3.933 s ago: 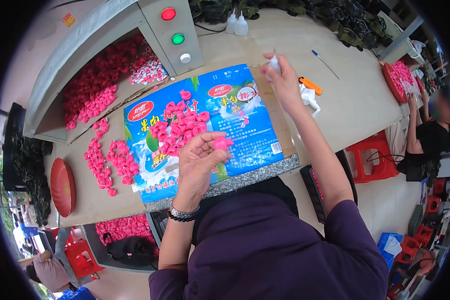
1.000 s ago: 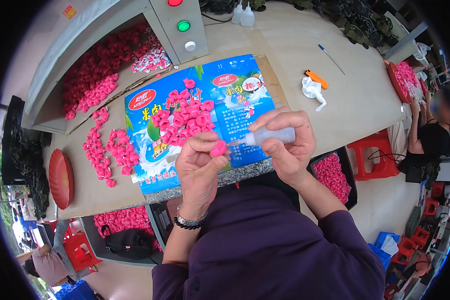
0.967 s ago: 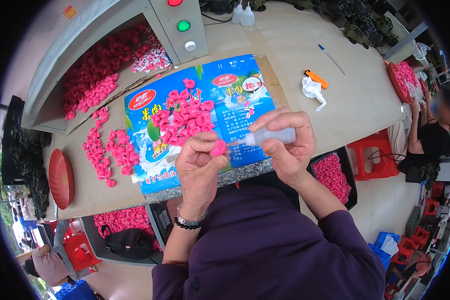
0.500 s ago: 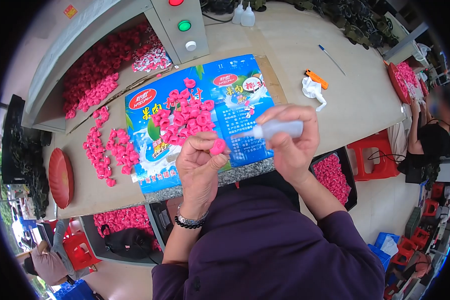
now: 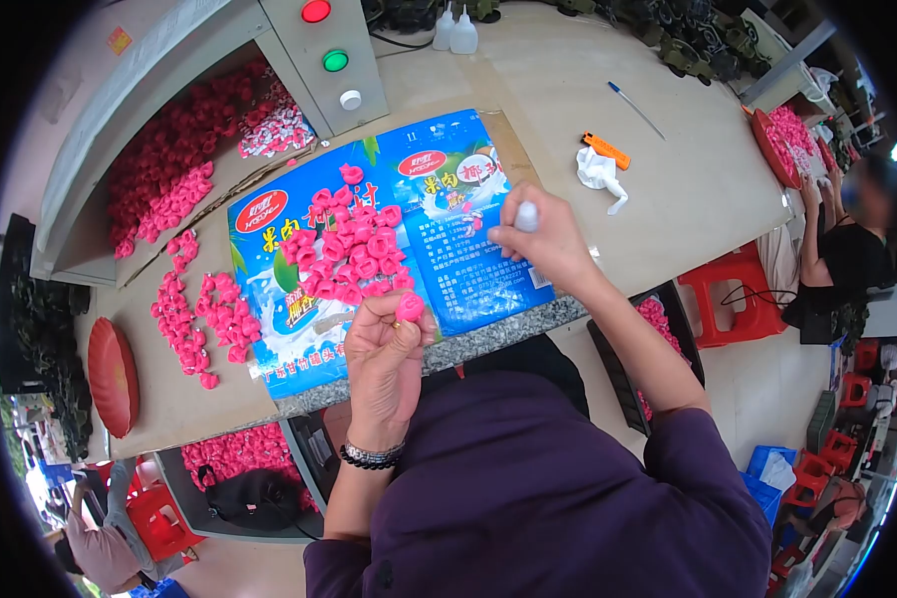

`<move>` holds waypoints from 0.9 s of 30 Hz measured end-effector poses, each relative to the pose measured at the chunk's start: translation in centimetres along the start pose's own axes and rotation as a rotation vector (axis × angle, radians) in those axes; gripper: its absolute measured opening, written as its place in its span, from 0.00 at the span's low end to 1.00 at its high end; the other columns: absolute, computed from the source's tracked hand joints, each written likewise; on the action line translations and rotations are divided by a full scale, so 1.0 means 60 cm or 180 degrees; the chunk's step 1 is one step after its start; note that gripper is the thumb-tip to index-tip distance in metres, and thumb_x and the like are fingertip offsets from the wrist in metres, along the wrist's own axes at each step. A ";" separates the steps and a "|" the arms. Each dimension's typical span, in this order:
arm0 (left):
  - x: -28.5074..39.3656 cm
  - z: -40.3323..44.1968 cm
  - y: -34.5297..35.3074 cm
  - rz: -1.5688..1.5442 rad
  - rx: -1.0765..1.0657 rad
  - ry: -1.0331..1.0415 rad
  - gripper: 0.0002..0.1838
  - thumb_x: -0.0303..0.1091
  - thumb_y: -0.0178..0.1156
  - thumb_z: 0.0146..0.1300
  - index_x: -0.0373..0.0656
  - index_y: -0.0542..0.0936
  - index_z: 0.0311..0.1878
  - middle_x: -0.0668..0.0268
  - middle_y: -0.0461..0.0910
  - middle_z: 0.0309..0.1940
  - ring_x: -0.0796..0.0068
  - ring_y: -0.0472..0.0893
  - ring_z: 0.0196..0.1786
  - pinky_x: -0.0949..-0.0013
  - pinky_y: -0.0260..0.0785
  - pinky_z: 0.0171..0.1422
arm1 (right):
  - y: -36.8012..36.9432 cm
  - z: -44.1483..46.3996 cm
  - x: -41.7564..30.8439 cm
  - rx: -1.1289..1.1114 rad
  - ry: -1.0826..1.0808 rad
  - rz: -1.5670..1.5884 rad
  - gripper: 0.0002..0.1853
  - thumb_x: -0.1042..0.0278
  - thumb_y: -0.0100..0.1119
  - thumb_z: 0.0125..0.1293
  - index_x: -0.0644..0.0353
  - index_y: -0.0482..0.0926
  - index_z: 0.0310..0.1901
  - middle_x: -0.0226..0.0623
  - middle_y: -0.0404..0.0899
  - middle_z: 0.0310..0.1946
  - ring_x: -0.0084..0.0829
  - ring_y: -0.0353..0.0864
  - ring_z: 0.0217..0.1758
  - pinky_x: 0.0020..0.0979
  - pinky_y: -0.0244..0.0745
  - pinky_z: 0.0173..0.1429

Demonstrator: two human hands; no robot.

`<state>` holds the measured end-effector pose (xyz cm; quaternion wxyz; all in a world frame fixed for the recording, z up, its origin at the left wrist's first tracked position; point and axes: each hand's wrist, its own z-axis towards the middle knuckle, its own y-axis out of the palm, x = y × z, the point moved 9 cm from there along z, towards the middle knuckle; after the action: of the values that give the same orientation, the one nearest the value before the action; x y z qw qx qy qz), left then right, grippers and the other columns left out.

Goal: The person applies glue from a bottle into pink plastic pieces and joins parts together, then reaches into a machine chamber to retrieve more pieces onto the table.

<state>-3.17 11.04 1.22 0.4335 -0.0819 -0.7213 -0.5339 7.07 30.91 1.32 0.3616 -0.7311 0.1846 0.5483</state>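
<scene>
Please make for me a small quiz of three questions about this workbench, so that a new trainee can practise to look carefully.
1. What is in the grip of the left hand?
a) the blue pen
b) a pink piece
c) the orange tool
2. True or false: the red dish lies on top of the blue printed sheet.
3. Fill in the colour: of the three round fittings on the front of the grey machine, the middle one is ____.

Key: 1 b; 2 false; 3 green.
</scene>
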 end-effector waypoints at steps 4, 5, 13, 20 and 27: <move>-0.004 -0.004 -0.004 0.0035 0.0096 -0.0046 0.13 0.31 0.65 0.63 0.39 0.76 0.47 0.63 0.79 0.36 0.75 0.77 0.39 0.72 0.69 0.45 | 0.026 0.000 -0.061 0.0127 -0.1326 -0.1248 0.11 0.69 0.69 0.54 0.62 0.78 0.37 0.42 0.81 0.30 0.42 0.83 0.32 0.38 0.77 0.38; -0.004 -0.004 -0.004 0.0036 0.0103 -0.0042 0.13 0.31 0.65 0.63 0.39 0.76 0.47 0.63 0.79 0.36 0.75 0.77 0.39 0.72 0.69 0.45 | 0.037 0.001 -0.064 0.0109 -0.1338 -0.1571 0.12 0.67 0.70 0.54 0.62 0.79 0.36 0.45 0.81 0.32 0.45 0.83 0.33 0.40 0.77 0.38; 0.003 0.002 -0.005 0.0192 0.0113 0.0051 0.12 0.29 0.64 0.63 0.38 0.76 0.48 0.64 0.79 0.37 0.75 0.78 0.38 0.72 0.69 0.44 | 0.070 0.000 -0.051 0.0257 -0.1361 -0.2810 0.14 0.64 0.70 0.52 0.62 0.80 0.37 0.49 0.81 0.34 0.50 0.82 0.35 0.45 0.76 0.37; 0.009 0.007 -0.004 0.0260 0.0089 0.0206 0.12 0.26 0.64 0.63 0.36 0.75 0.47 0.62 0.78 0.45 0.74 0.79 0.40 0.70 0.71 0.43 | 0.053 -0.027 -0.079 -0.0531 -0.0436 -0.0108 0.06 0.73 0.63 0.60 0.64 0.78 0.37 0.42 0.82 0.32 0.29 0.81 0.27 0.31 0.75 0.30; 0.012 0.006 0.004 0.0160 0.0085 0.0136 0.11 0.28 0.63 0.64 0.37 0.75 0.47 0.62 0.78 0.44 0.74 0.79 0.40 0.70 0.71 0.44 | 0.099 -0.064 -0.069 -0.1100 0.0458 0.2377 0.06 0.73 0.63 0.63 0.65 0.78 0.39 0.41 0.82 0.32 0.25 0.80 0.27 0.26 0.72 0.28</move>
<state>-3.64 11.18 1.87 0.4632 -0.0828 -0.7167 -0.5147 4.31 23.60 3.76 -0.0040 -0.7003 0.3671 0.6122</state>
